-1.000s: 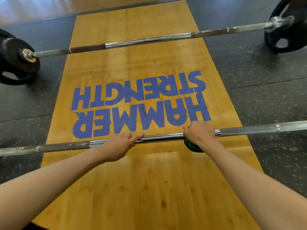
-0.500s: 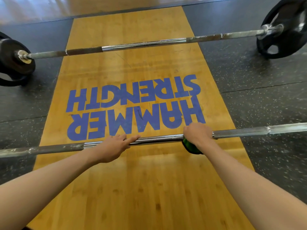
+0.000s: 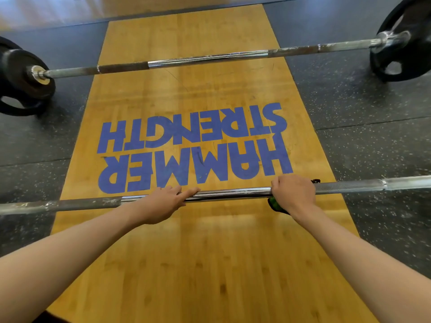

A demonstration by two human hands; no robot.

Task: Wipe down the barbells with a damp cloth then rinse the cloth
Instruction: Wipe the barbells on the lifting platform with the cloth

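Right hand [image 3: 292, 194] clamped over a green cloth [image 3: 275, 204] on the near barbell [image 3: 233, 193]; left hand [image 3: 163, 201] resting loosely on the same bar.

Right hand: closed around the bar with cloth wrapped beneath the palm, a green fold showing under the wrist side and a dark scrap past the knuckles. Left hand: fingers extended, laid flat along the chrome middle section, not gripping. Stretching away from both hands to either side, duller knurled shaft over black rubber flooring [image 3: 373, 229]. Beneath the hands, a wooden platform [image 3: 210, 264] lettered in blue. Beyond the fingertips, well apart, a second barbell [image 3: 210, 59] loaded with black plates [image 3: 405, 45] at each end.
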